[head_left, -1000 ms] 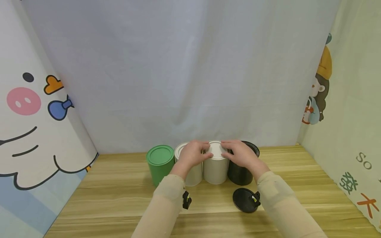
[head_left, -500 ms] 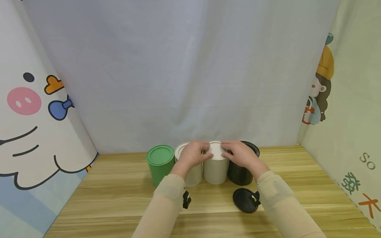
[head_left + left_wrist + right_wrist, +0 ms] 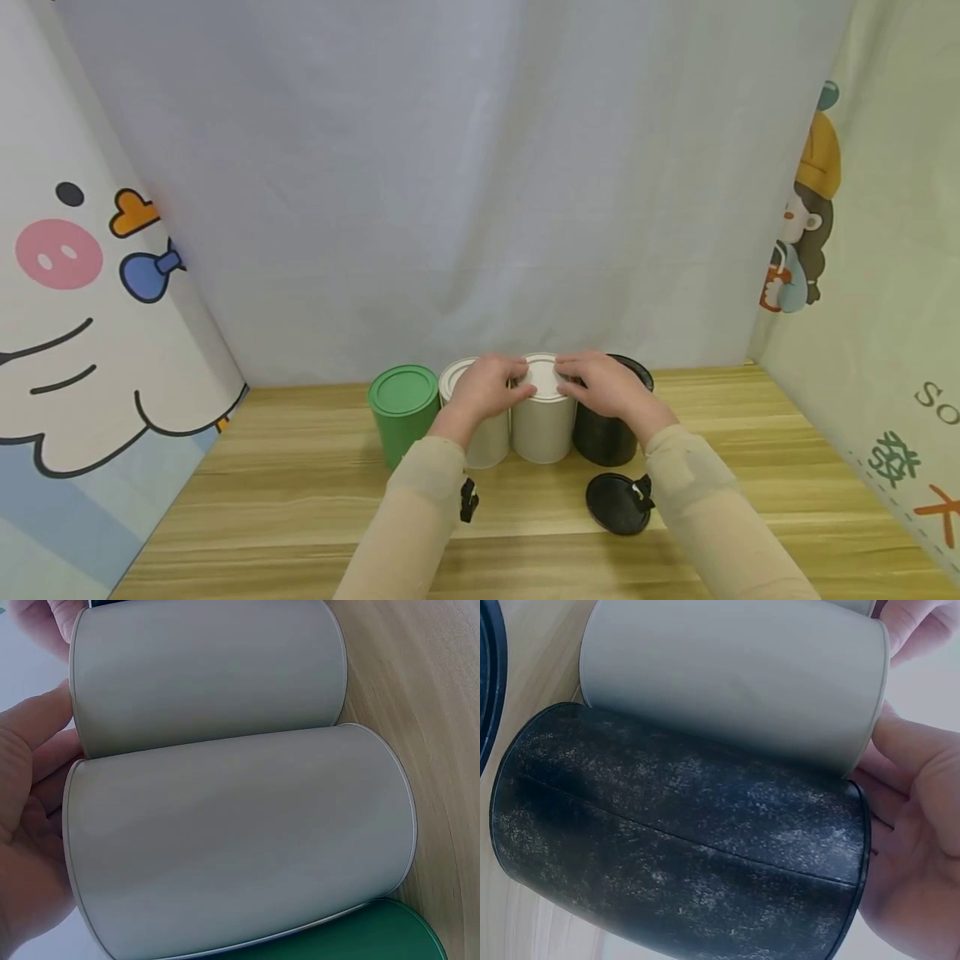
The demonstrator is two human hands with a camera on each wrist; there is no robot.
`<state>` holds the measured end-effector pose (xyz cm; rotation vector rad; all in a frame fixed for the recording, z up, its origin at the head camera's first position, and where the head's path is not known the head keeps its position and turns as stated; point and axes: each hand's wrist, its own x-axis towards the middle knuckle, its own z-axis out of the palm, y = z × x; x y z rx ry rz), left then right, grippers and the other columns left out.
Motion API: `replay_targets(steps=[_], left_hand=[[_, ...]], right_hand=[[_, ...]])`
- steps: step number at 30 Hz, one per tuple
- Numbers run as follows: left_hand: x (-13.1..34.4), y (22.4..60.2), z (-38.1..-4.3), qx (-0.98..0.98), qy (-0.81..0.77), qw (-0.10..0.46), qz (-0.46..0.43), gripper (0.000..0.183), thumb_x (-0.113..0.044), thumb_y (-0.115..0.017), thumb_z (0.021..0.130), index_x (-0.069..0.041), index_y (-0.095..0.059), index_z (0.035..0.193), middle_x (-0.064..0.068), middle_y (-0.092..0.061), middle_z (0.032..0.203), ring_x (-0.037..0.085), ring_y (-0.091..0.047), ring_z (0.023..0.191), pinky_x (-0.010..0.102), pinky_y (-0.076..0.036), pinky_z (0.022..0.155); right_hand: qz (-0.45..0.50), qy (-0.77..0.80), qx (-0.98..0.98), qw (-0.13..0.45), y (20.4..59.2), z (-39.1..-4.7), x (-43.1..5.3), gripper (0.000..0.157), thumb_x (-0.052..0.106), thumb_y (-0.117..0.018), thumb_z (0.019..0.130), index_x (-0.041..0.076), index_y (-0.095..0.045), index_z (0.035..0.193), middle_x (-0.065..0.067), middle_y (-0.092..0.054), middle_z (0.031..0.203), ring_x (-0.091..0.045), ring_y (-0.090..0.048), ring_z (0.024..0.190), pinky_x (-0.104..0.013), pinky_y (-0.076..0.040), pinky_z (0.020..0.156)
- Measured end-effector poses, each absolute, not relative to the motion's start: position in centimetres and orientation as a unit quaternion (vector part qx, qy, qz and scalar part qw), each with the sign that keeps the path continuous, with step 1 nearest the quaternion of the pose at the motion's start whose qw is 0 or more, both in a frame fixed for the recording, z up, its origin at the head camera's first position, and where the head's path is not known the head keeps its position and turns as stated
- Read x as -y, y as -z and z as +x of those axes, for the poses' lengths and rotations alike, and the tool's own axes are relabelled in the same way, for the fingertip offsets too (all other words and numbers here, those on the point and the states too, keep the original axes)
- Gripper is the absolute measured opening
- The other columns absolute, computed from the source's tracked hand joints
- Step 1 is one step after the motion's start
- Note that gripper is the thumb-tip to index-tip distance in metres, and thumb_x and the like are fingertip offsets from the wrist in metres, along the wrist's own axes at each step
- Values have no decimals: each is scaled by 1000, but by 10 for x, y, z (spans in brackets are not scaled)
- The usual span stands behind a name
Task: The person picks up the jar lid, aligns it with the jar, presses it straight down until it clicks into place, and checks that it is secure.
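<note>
"What lies nearest on the tabletop (image 3: 525, 558)?"
"A round black lid (image 3: 611, 512), toward the right."
"Past it?"
"Upright canisters side by side, left to right: a green canister (image 3: 405, 425), a white canister (image 3: 489, 442), a second white canister (image 3: 543, 433), a black canister (image 3: 606, 437)."
"And the hands?"
"Left hand (image 3: 486, 390) and right hand (image 3: 609, 387), thumbs and fingers loosely parted, touch the second white canister's top from either side."
"Farthest?"
"A pale curtain (image 3: 465, 167)."
</note>
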<state>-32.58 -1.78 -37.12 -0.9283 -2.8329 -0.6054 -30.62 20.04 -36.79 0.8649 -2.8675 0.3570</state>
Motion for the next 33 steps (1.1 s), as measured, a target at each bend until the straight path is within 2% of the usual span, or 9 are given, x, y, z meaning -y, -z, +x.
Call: replay_targets(steps=[10,13,15,17,20,22,24,27,33], left_hand=[[16,374,-327,927,194,53,-317,37,-27,-67,96,-6,-68,126,8,-60,135,27,-56,125,38,-45,105],[16,376,-328,921,193,68,-333,18,-26,-67,96,-8,-71,99,4,-71,102,19,-65,95,29,-53,83],[16,376,-329,917,190,79,-340,19,-25,-68,96,-12,-61,84,-1,-61,80,15,-56,75,27,-47,68],[16,376,-329,917,184,86,-344,26,-24,-69,95,-13,-53,78,-2,-48,70,14,-46,66,28,-40,60],[16,375,-328,918,182,86,-342,15,-24,-68,95,-9,-67,96,1,-64,84,16,-57,76,30,-48,69],[17,375,-326,918,183,84,-342,27,-24,-68,96,-5,-70,115,6,-70,103,19,-64,92,33,-53,82],[18,374,-325,916,184,88,-345,38,-24,-67,97,-4,-65,128,10,-68,121,24,-64,109,37,-51,96],[21,374,-321,912,182,101,-354,41,-24,-66,97,-2,-63,132,13,-62,132,29,-59,121,40,-45,105],[28,375,-311,898,160,134,-387,36,-20,-69,95,-3,-67,127,10,-65,128,28,-60,118,40,-49,100]], right_hand=[[286,-147,944,68,373,-306,-204,41,17,-61,99,-5,-58,134,-21,-55,139,-41,-49,128,-52,-41,106],[285,-156,943,72,375,-306,-205,41,17,-61,99,-5,-58,134,-21,-54,140,-41,-48,129,-53,-41,106],[284,-160,942,78,377,-306,-205,42,17,-61,99,-5,-58,135,-21,-54,140,-42,-48,128,-53,-41,106],[286,-160,940,90,378,-305,-205,42,17,-62,99,-5,-58,134,-22,-55,139,-41,-50,127,-53,-42,105],[285,-163,938,114,379,-303,-206,42,17,-64,97,-4,-59,133,-22,-56,136,-41,-53,124,-53,-44,103],[285,-163,935,131,380,-301,-208,42,16,-66,97,-4,-60,133,-21,-58,134,-40,-55,122,-53,-45,102],[285,-165,933,144,380,-298,-210,42,15,-67,96,-3,-60,132,-20,-59,133,-39,-56,120,-53,-46,100],[297,-162,927,162,381,-295,-213,41,14,-69,94,-3,-61,131,-19,-62,130,-38,-58,117,-52,-47,98],[322,-158,914,191,387,-289,-219,41,12,-73,91,-2,-64,128,-17,-65,125,-35,-61,112,-49,-50,95]])
